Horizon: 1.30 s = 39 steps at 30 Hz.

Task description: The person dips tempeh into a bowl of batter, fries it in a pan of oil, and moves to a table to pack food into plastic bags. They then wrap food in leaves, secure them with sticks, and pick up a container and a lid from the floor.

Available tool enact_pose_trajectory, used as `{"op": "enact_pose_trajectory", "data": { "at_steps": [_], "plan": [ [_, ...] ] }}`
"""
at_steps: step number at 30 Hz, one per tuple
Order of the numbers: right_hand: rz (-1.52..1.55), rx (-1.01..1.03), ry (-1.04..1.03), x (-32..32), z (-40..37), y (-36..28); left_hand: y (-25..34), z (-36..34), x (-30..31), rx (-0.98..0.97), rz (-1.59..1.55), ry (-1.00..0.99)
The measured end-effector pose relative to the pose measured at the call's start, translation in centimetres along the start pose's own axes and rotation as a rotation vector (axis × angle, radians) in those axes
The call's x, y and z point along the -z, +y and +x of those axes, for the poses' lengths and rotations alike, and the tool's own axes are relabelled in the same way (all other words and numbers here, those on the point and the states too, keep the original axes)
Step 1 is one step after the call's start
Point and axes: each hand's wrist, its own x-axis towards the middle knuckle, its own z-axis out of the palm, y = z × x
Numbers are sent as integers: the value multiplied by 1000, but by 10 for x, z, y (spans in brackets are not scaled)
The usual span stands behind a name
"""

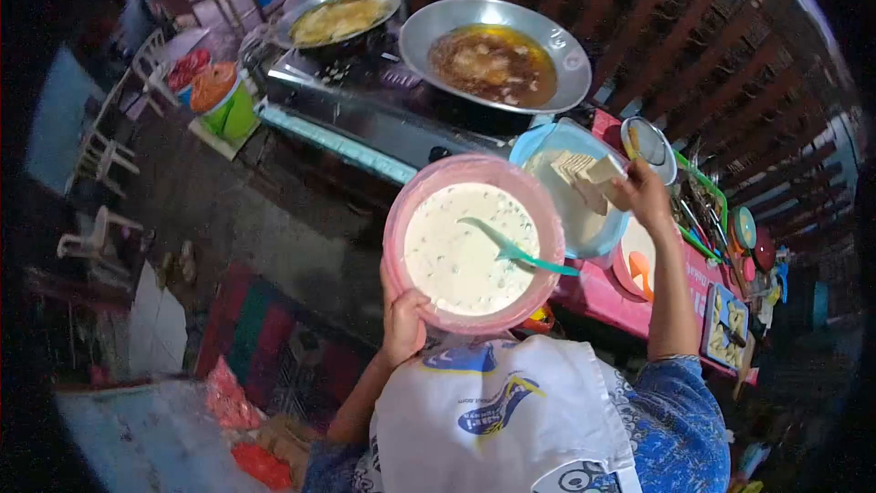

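My left hand point(403, 324) is closed round the near left rim of a pink bowl point(399, 251), holding it in front of the apron. Creamy white batter point(447, 260) with small green bits fills this bowl. A teal plastic ladle point(534, 261) rests in the batter, its handle over the right rim. To the right, my right hand point(644, 194) grips a pale rectangular slice point(604, 172), possibly tofu or tempeh, above a light-blue basin point(584, 248). More pale slices point(573, 164) lie in that basin, partly hidden by the hand.
Behind the bowl, a large wok point(570, 91) and a smaller wok point(301, 16) of frying oil sit on a stove point(347, 119). On the pink-covered table point(675, 285) are an orange ladle point(639, 269) in another bowl, a strainer point(648, 139) and a tray point(714, 351) of pieces.
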Motion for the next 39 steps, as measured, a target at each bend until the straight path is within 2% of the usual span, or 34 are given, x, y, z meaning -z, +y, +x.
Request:
{"op": "enact_pose_trajectory", "data": {
  "at_steps": [1,2,3,4,7,8,11,12,14,15,18,20,23,28,30,31,33,37,39],
  "plan": [
    [103,30,-17,-1,-1,-16,-5,1,5,4,12,2],
    [282,-35,-109,1,-7,-56,-7,1,8,9,26,5],
    [284,-31,-130,-4,-13,-83,-8,1,8,7,23,27],
    [370,-13,-267,-8,-17,-106,-6,1,5,3,12,14],
    [443,26,-555,-43,-23,-133,2,1,-3,-18,1,3],
    [486,121,-534,-60,-27,-133,3,1,-3,-17,6,-8],
    [-235,314,-526,-61,-43,-151,11,-1,-11,-22,18,18],
    [-232,325,-537,-63,-54,-149,13,-2,-13,-20,29,44],
    [-632,596,-468,-69,-72,-141,17,-2,-14,-26,36,49],
    [-627,602,-475,-69,-74,-140,18,-3,-15,-27,44,38],
    [-742,564,-477,-62,-70,-141,21,-6,-19,-49,57,63],
    [-623,486,-498,-42,-54,-148,20,-5,-16,-59,63,66],
    [-589,541,-488,-25,-49,-153,20,-7,-16,-84,47,72],
    [-486,427,-558,-46,-54,-135,19,-6,-16,-94,42,65],
    [-295,354,-591,-58,-56,-137,19,-6,-17,-84,56,94],
    [-292,357,-591,-62,-56,-140,19,-6,-18,-87,58,96],
    [-264,221,-645,-72,-56,-145,14,-4,-15,-120,56,91],
    [-136,270,-597,-94,-55,-138,12,-3,-12,-166,68,75],
    [-67,241,-649,-95,-50,-139,16,-3,-14,-144,54,99]
  ]
}}
